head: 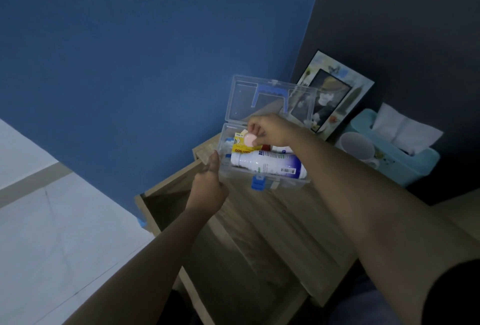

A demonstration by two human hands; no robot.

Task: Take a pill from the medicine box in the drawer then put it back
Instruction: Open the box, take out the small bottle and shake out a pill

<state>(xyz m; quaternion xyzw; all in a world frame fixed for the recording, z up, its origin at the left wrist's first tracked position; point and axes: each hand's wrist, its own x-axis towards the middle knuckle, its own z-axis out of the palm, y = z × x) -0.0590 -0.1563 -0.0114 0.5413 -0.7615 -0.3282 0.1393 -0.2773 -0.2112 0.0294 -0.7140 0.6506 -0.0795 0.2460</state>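
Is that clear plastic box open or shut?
Open. The clear box's lid stands tilted back, and the right hand holds a pink pill above it.

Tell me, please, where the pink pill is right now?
The pink pill is pinched in the right hand, just above the open medicine box, over the yellow packet.

Pink pill [250,139], blue-latched clear medicine box [262,169]
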